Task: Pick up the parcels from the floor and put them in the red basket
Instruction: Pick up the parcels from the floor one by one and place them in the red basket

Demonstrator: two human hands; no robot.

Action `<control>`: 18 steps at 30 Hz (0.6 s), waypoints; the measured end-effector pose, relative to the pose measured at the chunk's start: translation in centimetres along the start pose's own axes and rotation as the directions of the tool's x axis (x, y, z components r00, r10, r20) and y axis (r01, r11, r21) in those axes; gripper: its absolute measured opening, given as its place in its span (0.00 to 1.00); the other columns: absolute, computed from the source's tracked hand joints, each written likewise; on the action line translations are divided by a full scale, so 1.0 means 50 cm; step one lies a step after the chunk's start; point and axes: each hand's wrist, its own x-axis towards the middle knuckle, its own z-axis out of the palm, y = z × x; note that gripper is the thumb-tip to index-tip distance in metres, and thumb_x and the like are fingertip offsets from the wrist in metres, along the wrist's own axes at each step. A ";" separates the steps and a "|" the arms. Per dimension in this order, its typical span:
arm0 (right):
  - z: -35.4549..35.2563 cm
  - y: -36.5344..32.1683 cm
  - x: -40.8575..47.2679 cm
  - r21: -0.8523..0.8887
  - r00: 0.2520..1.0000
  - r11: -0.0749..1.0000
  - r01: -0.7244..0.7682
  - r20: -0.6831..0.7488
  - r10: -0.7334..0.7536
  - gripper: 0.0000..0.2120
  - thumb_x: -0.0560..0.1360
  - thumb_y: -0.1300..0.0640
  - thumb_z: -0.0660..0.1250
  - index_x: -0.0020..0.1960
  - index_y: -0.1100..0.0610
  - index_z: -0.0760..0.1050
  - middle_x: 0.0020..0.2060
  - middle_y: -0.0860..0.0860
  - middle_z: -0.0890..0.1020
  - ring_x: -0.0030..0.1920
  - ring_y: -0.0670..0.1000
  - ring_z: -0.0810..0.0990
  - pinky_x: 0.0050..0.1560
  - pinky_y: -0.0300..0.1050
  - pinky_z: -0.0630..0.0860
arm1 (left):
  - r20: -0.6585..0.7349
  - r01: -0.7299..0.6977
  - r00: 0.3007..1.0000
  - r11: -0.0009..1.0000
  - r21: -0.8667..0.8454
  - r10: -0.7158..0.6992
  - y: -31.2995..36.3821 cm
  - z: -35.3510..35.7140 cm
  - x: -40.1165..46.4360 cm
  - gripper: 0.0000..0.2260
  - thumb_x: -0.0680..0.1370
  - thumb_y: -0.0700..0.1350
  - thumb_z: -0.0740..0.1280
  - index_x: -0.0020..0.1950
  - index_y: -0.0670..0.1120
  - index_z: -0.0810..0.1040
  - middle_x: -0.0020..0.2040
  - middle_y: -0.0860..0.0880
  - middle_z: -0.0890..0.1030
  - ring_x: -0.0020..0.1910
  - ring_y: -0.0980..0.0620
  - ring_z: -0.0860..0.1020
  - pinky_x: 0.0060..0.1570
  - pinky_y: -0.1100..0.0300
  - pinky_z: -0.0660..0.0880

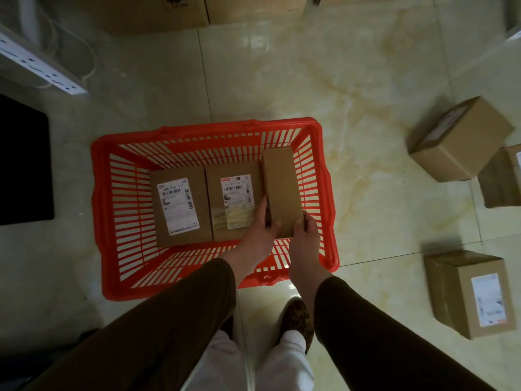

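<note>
The red basket (112,221) stands on the floor in front of me. Two labelled cardboard parcels lie flat inside it, one on the left (180,207) and one in the middle (235,201). A third plain brown parcel (280,187) stands on its narrow side at the basket's right end. My left hand (263,230) grips its near left side and my right hand (306,235) grips its near right side. Three more parcels sit on the floor to the right: one far right (459,139), one at the frame edge (504,179), one nearer me (470,294).
A white power strip (42,66) and cable lie at the far left beside a black mat (25,162). Large cardboard boxes (158,12) line the far wall. My feet (296,320) stand just behind the basket on the glossy tiled floor.
</note>
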 end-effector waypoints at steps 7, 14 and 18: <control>0.025 -0.008 0.051 0.062 0.993 0.991 -0.116 0.026 0.114 0.19 0.86 0.56 0.54 0.74 0.49 0.71 0.65 0.49 0.77 0.54 0.47 0.78 0.48 0.41 0.79 | -0.045 -0.009 0.999 0.997 0.072 0.012 -0.034 -0.007 0.039 0.36 0.78 0.34 0.68 0.78 0.59 0.57 0.75 0.51 0.68 0.73 0.49 0.67 0.68 0.45 0.70; 0.031 -0.005 0.083 -0.010 0.976 0.980 -0.197 0.090 0.197 0.18 0.86 0.54 0.54 0.74 0.49 0.71 0.67 0.50 0.78 0.65 0.58 0.79 0.64 0.58 0.79 | -0.052 -0.027 0.998 0.948 0.316 0.046 -0.049 -0.004 0.063 0.40 0.78 0.36 0.68 0.79 0.63 0.49 0.70 0.48 0.70 0.68 0.49 0.73 0.63 0.47 0.75; 0.032 -0.016 0.082 -0.155 0.964 0.963 -0.219 0.117 0.238 0.19 0.86 0.55 0.55 0.76 0.51 0.68 0.66 0.53 0.77 0.64 0.58 0.78 0.65 0.57 0.78 | -0.015 -0.005 1.000 0.900 0.437 0.013 -0.047 -0.012 0.061 0.41 0.79 0.36 0.67 0.80 0.60 0.46 0.64 0.45 0.74 0.59 0.52 0.77 0.55 0.61 0.77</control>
